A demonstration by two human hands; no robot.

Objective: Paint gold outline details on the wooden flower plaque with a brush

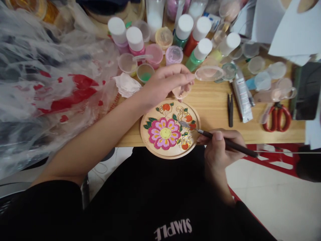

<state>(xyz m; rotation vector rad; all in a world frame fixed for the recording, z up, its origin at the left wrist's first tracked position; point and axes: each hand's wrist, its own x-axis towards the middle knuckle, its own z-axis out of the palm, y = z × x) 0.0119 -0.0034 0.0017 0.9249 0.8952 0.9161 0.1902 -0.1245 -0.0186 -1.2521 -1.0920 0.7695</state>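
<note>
Far left: plastic bag [60, 87], heaped, red bits printed on it. Next to it tissue [127, 85], then green cup [145, 73] beside it. Disc [171, 129] sits mid-frame at the table's [265, 135] front edge, near rim overhanging, just in front of the person. Big pink flower [166, 133] on its left half looks filled: pink petals, yellow centre. Leaves are green, small motifs orange; the gold-outlined scrolls at right look mostly pale. Left hand [173, 82] hangs past the disc's far rim, fingers bent over peach cup [181, 92], fingertips right at the clear lid [209, 73]. Can't tell if it grips either or just rests there. Right hand [220, 147] is at the disc's right side, thumb and fingers clamped on the dark handle of the knife [233, 146]. Metal tip is over the right half, by the orange motifs; contact or slight hover, can't tell. Hands well apart. Further right, all lying unused: tweezers [230, 110], tube [242, 97], red-handled pliers [277, 117]. My read: colour-fill step, detail work on the right side, main flower apparently done. Next move calls for a light, low-angle tip kept inside the gold lines, disc steady given that overhang, wrist clear of painted areas. Main risk: smearing the orange or crossing an outline.
</note>
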